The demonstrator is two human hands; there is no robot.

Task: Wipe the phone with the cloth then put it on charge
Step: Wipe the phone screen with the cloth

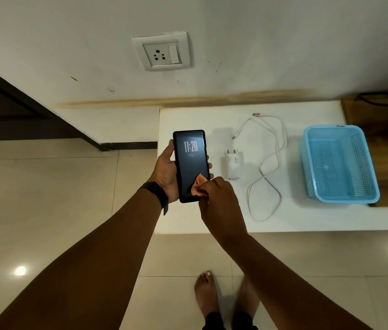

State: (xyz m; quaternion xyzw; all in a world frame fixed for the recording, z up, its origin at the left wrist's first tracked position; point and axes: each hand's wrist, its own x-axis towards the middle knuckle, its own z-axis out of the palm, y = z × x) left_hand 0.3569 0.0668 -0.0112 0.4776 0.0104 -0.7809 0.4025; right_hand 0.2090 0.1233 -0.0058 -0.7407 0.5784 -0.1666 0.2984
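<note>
A black phone (190, 158) with its screen lit, showing 11:20, is held upright in my left hand (164, 172) over the left edge of the white table (307, 217). My right hand (219, 198) pinches a small orange cloth (198, 184) and presses it on the lower right part of the screen. A white charger plug (233, 166) lies on the table just right of the phone. Its white cable (265, 167) lies loose in loops beside it, unplugged. The wall socket (163, 53) with its switch is above, with nothing in it.
A light blue perforated plastic basket (340, 163) stands on the table's right part, with nothing inside. A wooden surface (383, 144) lies behind it. A dark door frame (21, 108) is at the left. My bare feet (208, 296) stand on the tiled floor.
</note>
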